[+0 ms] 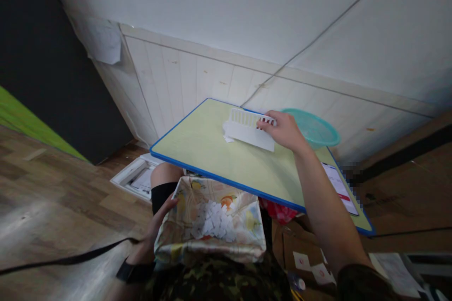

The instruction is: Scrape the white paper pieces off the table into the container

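Observation:
My right hand (282, 129) is closed on one end of a white slotted plastic panel (247, 132), its fingers showing through the slots. The panel stands on edge over the pale yellow tabletop (197, 136). Beside its left end lie a few white paper scraps (229, 139). On my lap rests a box lined with fruit-print cloth (250, 240), with many torn white paper pieces (215, 220) inside. My left hand (165, 211) grips the box's left rim, its fingers partly hidden.
A turquoise plastic basin (314, 127) is at the table's back right. A phone with a lit screen (341, 188) lies at the right edge. An open white box (137, 178) sits on the floor at left, and cardboard (298, 240) lies below the table. A cable (310, 44) runs down the wall.

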Demonstrator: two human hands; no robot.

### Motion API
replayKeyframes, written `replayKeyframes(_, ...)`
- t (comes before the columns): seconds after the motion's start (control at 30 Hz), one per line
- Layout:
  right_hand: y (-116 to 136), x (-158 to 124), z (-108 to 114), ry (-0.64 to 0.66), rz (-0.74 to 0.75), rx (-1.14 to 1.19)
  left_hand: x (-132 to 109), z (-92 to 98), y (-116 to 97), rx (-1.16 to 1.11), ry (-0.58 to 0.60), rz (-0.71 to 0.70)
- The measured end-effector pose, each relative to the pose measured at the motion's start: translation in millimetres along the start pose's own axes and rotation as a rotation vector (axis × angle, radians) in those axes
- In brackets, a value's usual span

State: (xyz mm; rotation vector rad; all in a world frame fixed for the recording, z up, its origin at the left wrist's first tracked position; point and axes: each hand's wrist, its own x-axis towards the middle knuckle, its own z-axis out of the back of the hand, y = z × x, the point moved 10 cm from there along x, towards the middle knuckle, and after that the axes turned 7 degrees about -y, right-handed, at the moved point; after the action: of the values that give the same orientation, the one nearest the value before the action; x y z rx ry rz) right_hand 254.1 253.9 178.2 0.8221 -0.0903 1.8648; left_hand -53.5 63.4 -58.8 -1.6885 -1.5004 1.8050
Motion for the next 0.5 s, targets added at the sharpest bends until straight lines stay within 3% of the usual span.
replayKeyframes(0.2,-33.5,4.4,-20.6,0.114,-0.029,0.236,10.5,-6.0,27.2,-0.098,0.014,0.185)
replayKeyframes(0.4,-60.9,-1.6,-9.2,0.03,-0.101,0.295,11.1,-9.2,34.6,-0.088,-0.034,0.185)
replayKeyframes(0.5,-65.7,-2.8,-9.3,0.06,-0.084,0.31,8.8,-16.0,35.8,-0.072,-0.006,0.174)
